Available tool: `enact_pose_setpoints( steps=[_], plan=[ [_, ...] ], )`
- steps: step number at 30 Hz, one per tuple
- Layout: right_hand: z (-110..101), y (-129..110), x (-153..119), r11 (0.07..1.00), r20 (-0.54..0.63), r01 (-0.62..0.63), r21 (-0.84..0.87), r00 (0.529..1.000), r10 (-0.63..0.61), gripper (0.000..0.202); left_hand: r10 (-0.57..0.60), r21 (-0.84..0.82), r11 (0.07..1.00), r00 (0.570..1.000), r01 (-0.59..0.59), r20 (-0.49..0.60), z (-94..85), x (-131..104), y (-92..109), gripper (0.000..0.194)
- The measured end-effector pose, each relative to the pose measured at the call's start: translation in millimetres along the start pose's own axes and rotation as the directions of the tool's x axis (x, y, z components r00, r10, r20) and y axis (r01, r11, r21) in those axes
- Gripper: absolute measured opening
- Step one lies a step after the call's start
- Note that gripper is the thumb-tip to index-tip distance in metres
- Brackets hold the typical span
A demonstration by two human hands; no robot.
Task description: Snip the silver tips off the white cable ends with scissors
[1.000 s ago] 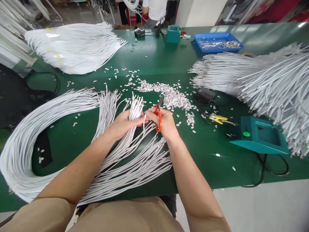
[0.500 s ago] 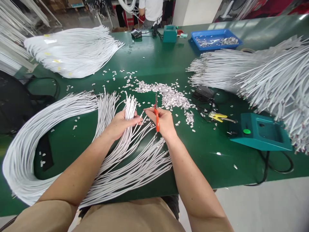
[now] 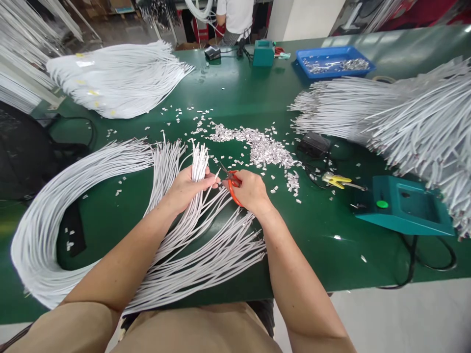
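Observation:
My left hand [image 3: 189, 188] is wrapped round a bundle of white cables [image 3: 199, 164], whose ends stick up above the fingers. Close to its right, my right hand [image 3: 250, 190] holds scissors [image 3: 234, 192] with orange handles. Their dark blades point up and left, beside a single cable end at my left thumb. More white cables [image 3: 209, 260] fan out across the green table [image 3: 312, 255] below both hands. Beyond the hands lies a heap of small pale pieces [image 3: 267, 149].
Cable bundles lie at the back left [image 3: 114, 78] and right [image 3: 342, 105]. A blue tray [image 3: 316, 73] stands at the back. On the right are yellow-handled pliers [image 3: 336, 181] and a teal device [image 3: 405, 206]. A person [image 3: 235, 19] is beyond the table.
The scissors have turned from upright to tilting left, and their blades are now nearer the cable end at my left thumb. The whole view has shifted slightly.

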State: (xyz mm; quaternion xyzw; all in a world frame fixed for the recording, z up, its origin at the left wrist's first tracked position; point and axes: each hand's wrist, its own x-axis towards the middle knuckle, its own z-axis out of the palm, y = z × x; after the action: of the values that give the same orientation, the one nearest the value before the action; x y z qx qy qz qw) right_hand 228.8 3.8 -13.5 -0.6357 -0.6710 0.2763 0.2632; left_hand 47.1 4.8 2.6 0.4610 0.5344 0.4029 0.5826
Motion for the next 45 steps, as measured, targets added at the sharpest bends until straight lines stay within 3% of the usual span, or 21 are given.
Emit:
enact_pose_setpoints(
  steps=[17, 24, 29, 34, 38, 41, 43, 45],
  plan=[
    [-2, -2, -3, 0.963, 0.113, 0.142, -0.231, 0.987, -0.118, 0.028, 0.026, 0.035, 0.999, 0.999, -0.027, 0.039, -0.8, 0, 1, 0.035],
    [-2, -4, -3, 0.944, 0.127, 0.150, -0.295, 0.985, -0.117, 0.023, 0.070, 0.025, 0.997, 0.997, -0.069, -0.026, 0.1, 2, -3, 0.037],
    [-3, -7, -4, 0.937, 0.142, 0.145, -0.318, 0.984, -0.104, 0.023, 0.084, 0.014, 0.996, 0.996, -0.085, 0.026, -0.5, 1, -4, 0.033],
    [-3, -9, -4, 0.945, 0.165, 0.132, -0.300, 0.983, -0.085, 0.025, 0.024, -0.052, 0.998, 0.996, -0.020, 0.082, 1.3, 1, -2, 0.032],
    [-4, -4, -2, 0.980, 0.193, 0.095, -0.176, 0.979, -0.060, 0.025, -0.001, -0.067, 0.998, 0.997, 0.006, 0.081, 2.5, 1, -1, 0.033],
    [-8, 0, -1, 0.996, 0.162, 0.026, 0.082, 0.986, -0.039, 0.019, 0.039, -0.032, 0.999, 0.998, -0.038, 0.044, 2.7, 0, -4, 0.034],
    [-9, 0, -1, 0.948, 0.124, -0.032, 0.317, 0.992, -0.008, 0.016, 0.062, 0.004, 0.998, 0.998, -0.062, 0.016, 3.2, 0, -6, 0.034],
    [-9, -2, 0, 0.839, 0.106, -0.081, 0.538, 0.994, 0.028, 0.018, 0.074, 0.022, 0.997, 0.997, -0.074, -0.004, 3.9, 0, -8, 0.034]
  ],
)
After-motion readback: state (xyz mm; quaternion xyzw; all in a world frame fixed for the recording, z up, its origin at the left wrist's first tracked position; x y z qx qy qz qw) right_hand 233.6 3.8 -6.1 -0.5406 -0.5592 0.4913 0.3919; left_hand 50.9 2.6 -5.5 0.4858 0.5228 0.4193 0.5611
